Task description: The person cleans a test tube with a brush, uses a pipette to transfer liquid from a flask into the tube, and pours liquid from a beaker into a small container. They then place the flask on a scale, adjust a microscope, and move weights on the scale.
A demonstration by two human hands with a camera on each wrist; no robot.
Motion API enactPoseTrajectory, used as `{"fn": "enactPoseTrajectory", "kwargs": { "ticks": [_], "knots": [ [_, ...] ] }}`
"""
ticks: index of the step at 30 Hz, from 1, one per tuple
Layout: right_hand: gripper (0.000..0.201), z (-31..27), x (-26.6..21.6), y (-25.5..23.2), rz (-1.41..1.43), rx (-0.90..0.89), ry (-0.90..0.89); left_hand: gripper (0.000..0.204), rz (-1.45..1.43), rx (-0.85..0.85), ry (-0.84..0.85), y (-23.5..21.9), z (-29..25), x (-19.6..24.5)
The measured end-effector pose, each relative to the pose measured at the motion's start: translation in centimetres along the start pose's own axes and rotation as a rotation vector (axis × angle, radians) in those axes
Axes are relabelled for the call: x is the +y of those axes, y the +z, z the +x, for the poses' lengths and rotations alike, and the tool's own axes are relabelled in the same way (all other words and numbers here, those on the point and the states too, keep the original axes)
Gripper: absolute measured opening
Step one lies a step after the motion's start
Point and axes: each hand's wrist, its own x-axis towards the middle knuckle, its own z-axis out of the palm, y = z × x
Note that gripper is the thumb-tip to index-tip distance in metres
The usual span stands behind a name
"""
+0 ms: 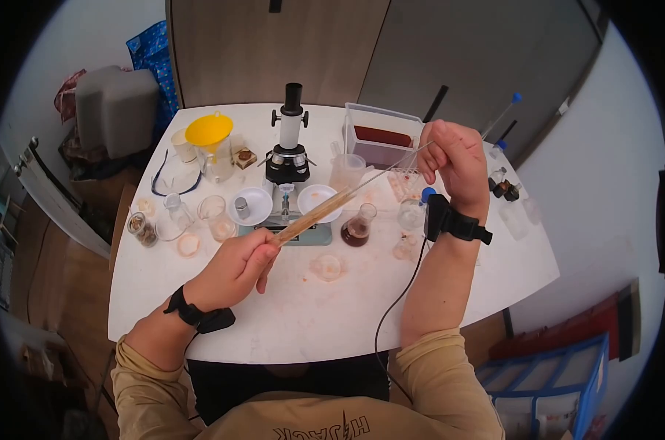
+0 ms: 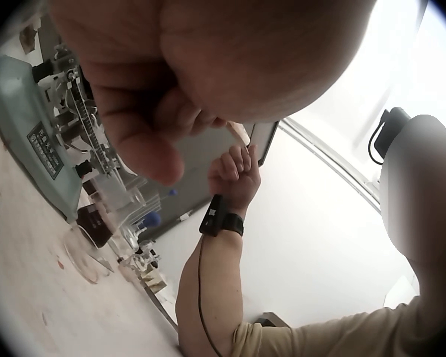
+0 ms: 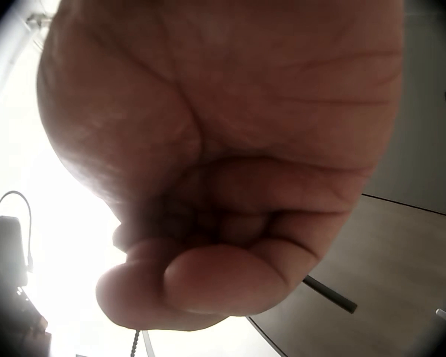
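A test tube brush slants across the middle of the head view, with a thin wire [image 1: 389,170] and a long tan bristle part [image 1: 314,218]. My left hand [image 1: 237,268] grips the lower end of the tan part. High at the right, the fingers of my right hand [image 1: 457,158] curl and pinch the wire's far end. A twisted wire [image 3: 136,342] shows below the fingertips in the right wrist view. I cannot tell whether a glass tube surrounds the bristles. Beneath it are a balance [image 1: 314,235] with two white pans and a conical flask [image 1: 357,229] of dark liquid.
Behind stands a microscope [image 1: 291,136], with a clear plastic box [image 1: 376,114] at its right. A yellow funnel [image 1: 209,130], safety goggles [image 1: 177,182] and glassware occupy the left side. A glass dish [image 1: 327,268] lies near the front. Small bottles [image 1: 505,187] stand at the right edge.
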Motion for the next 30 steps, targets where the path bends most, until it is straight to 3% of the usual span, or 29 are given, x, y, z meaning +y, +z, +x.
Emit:
{"fn": "enactPoseTrajectory", "kwargs": {
  "ticks": [7, 10, 15, 18, 30],
  "knots": [
    [0.056, -0.9, -0.5, -2.5, -0.007, 0.112, -0.095, 0.027, 0.022, -0.024, 0.019, -0.2, -0.1, -0.3],
    [0.056, -1.9, -0.5, -5.9, 0.243, 0.282, -0.190, 0.028, 0.082, -0.008, 0.018, -0.4, 0.2, -1.0],
    [0.054, -4.2, -1.4, -9.5, 0.174, 0.380, -0.243, 0.032, 0.127, 0.006, 0.002, -0.5, 0.6, -1.7],
    [0.054, -4.1, -1.8, -8.9, 0.049, 0.537, -0.191, 0.031, 0.117, 0.040, 0.028, -0.3, 0.4, -1.9],
    [0.054, -2.5, -1.8, -6.2, 0.036, 0.368, -0.161, 0.035, 0.084, 0.030, 0.020, -0.6, 0.3, -1.9]
  ]
}}
